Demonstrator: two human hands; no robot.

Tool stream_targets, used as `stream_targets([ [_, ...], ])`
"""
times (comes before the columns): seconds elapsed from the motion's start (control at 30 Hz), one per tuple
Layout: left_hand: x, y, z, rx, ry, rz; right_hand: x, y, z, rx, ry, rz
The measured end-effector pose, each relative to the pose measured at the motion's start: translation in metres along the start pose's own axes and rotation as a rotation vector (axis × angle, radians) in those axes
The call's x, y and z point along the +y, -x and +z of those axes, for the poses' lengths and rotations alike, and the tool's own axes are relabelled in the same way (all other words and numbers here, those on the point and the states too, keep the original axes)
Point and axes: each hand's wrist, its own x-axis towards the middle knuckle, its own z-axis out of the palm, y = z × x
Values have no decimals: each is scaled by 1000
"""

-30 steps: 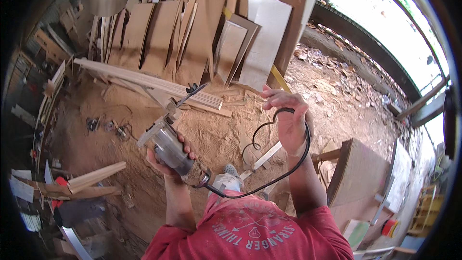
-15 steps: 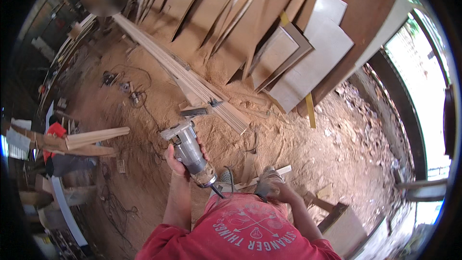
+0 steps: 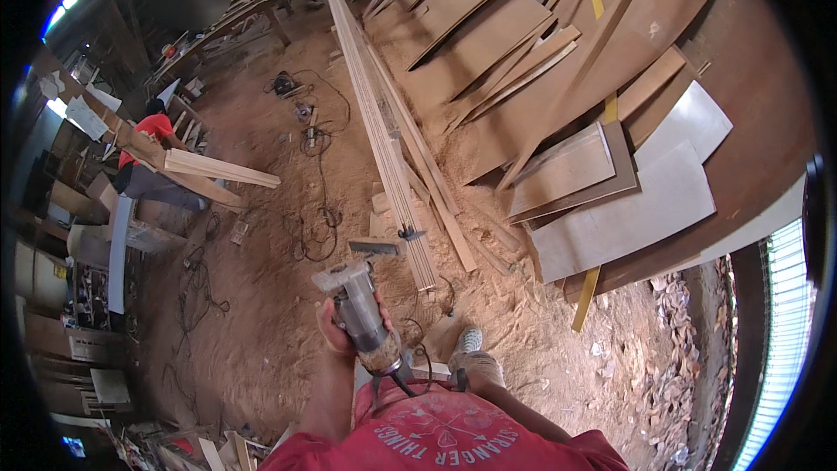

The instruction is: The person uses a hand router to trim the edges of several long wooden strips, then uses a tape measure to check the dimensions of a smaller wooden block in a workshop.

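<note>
As we seemingly carry the tool (image 3: 359,314), our left hand (image 3: 336,333) grips it above the floor (image 3: 261,323); moving on probably calls for slack cord (image 3: 402,384). Our right hand's (image 3: 481,384) grip we cannot tell.

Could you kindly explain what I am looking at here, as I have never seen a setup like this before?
There is no robot here: these are a person's own bare hands, seen by a wide fisheye camera worn on the head and looking down, so straight edges bend near the rim. The left hand grips what looks like a trim router, its flat base tipped upward. The right forearm enters from below; its hand is too unclear to read. Long wooden strips lie on the dusty floor, and flat boards lean upright beyond them. A co-worker is at the left.
</note>
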Motion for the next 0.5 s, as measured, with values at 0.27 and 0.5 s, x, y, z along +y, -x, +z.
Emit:
stream_targets([
  [0.27, -37, -12, -14, 79, -80, 10, -30, 64, -69, -409, 190, -237],
  [0.5, -50, -10, -38, 116, 120, -57, 110, -5, -118, 64, 749, 146],
])
